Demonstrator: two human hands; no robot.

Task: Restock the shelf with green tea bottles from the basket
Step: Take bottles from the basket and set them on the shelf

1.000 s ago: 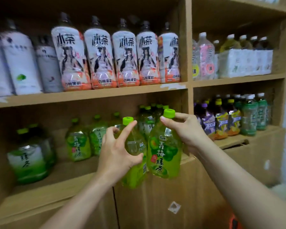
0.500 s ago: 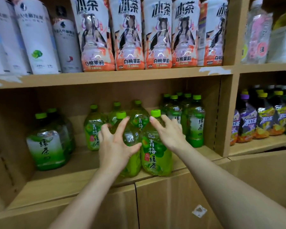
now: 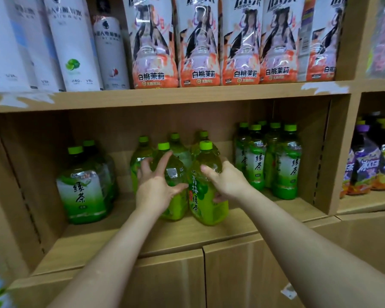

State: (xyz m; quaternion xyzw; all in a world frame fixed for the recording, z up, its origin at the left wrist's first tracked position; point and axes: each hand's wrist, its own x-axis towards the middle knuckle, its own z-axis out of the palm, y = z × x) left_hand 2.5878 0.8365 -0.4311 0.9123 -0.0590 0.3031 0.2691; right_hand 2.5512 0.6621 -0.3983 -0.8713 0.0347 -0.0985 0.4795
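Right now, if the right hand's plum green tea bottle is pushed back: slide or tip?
Plum green tea bottle looks full, probably heavy. Broad base on shelf: likely slides, not tips. Glossy label may slip under the right hand.

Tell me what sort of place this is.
Probably a shop's drinks section: wooden shelves hold rows of peach tea bottles above, green tea bottles below; left hand and right hand each grip one.

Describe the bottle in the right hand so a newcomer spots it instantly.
On the lower shelf, beneath the peach-labelled bottles, stands a middle cluster of round green bottles. It is the front right one, gripped by the right hand. Alone in that cluster, its label faces us, red patch beside dark characters.
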